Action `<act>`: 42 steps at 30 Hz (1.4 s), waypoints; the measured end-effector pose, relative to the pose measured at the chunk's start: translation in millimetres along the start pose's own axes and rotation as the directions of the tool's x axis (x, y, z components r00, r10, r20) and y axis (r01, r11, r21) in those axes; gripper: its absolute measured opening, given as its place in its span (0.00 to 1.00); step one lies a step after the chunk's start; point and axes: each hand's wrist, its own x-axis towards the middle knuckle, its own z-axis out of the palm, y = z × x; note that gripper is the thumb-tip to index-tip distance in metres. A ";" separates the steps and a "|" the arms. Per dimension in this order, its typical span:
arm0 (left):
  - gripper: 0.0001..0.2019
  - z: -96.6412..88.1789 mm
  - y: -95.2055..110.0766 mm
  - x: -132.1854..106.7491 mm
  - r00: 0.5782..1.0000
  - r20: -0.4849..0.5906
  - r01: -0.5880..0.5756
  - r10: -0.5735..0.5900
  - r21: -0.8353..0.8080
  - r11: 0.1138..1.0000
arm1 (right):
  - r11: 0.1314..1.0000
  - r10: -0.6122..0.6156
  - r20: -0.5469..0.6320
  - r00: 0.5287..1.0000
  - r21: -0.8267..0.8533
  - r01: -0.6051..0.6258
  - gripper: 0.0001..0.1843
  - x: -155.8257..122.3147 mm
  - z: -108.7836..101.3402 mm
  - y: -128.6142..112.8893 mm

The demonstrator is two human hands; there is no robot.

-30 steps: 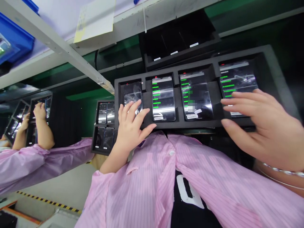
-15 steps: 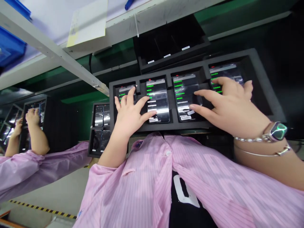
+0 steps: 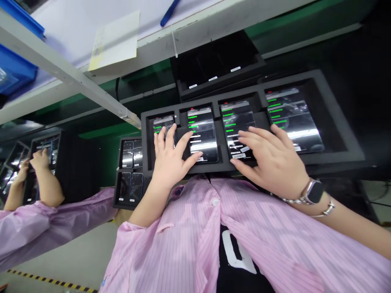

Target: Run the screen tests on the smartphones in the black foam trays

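Note:
A black foam tray [image 3: 334, 138] in front of me holds several smartphones with lit screens of green and white text lines. My left hand [image 3: 169, 162] is spread, its fingers over the leftmost phone [image 3: 164, 121] and its thumb and index finger at the left edge of the second phone [image 3: 203, 136]. My right hand [image 3: 271, 162] lies with fingers stretched out over the third phone [image 3: 236, 118], covering part of its lower screen. Right of that hand, the fourth phone [image 3: 301, 122] shows most of its screen. Neither hand grasps anything.
Behind the tray stands another black tray [image 3: 220, 65] with labelled dark devices. A smaller tray of phones [image 3: 124, 203] sits to the left. Further left, a co-worker's hands [image 3: 41, 160] are over phones. A white metal beam [image 3: 73, 73] crosses at upper left, beside a paper sheet [image 3: 116, 40].
My right hand has moved left and toward me, off the fourth phone and over the third phone's lower part. My left hand stays nearly in place. The view has shifted slightly.

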 end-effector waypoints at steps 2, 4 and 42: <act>0.31 1.0 -1.6 1.9 1.000 0.000 -0.005 0.005 -0.012 1.000 | 1.000 -0.008 0.000 1.000 -0.026 0.008 0.27 1.7 1.3 -1.7; 0.29 3.0 -2.3 4.3 1.000 -0.002 -0.006 0.006 -0.020 1.000 | 0.999 -0.008 0.015 1.000 -0.048 0.008 0.28 3.9 3.4 -3.3; 0.24 -48.6 -53.6 144.6 0.981 0.195 -0.029 0.009 0.098 0.995 | 0.902 0.428 0.390 0.816 -0.247 -0.355 0.37 149.3 -55.0 122.5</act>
